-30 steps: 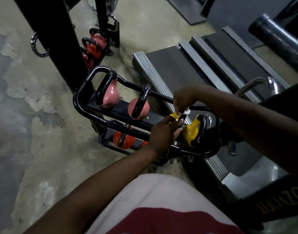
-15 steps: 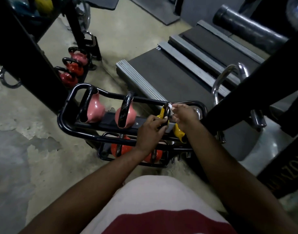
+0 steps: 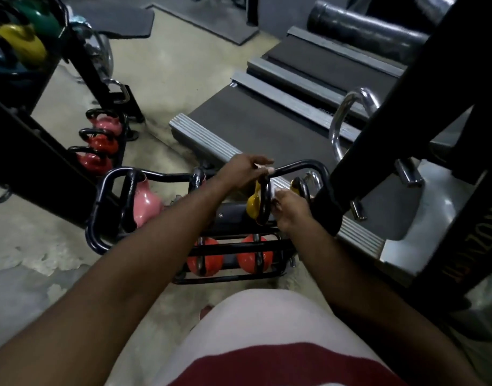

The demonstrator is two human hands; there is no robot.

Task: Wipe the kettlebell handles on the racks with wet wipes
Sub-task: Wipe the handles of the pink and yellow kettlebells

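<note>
Where the tall rack [image 3: 38, 151] fills the left edge, with yellow and green bells [image 3: 24, 37] on its shelf and pink and red floor kettlebells [image 3: 100, 143] at its foot, nothing is being touched. Next along comes the low rack [image 3: 100, 196], a black tube frame on the floor. A pink kettlebell [image 3: 145, 203] sits at the left end of its upper tier, and two orange kettlebells [image 3: 203, 260] show through the bars below. The left hand [image 3: 244, 171] reaches over the upper tier, its fingers curled round the top of the black handle [image 3: 265, 200] of a yellow kettlebell [image 3: 253, 204]. That bell stands towards the right end of the tier, just beside the rack's back rail. Touching the handle's right side is a small pale scrap, by the look of it the wet wipe [image 3: 275, 193], pinched in the curled fingers of the right hand [image 3: 292, 211]. Just beyond that hand a second yellow kettlebell [image 3: 295, 185] is partly hidden, and a treadmill [image 3: 267, 126] lies behind.

I judge the step in hand to be wiping this handle, one hand steadying it while the other rubs. The next move calls for drawing the wipe right round the loop, under the steadying fingers too, then shifting both hands to the neighbouring bell; the lower tier will need a reach between the bars
</note>
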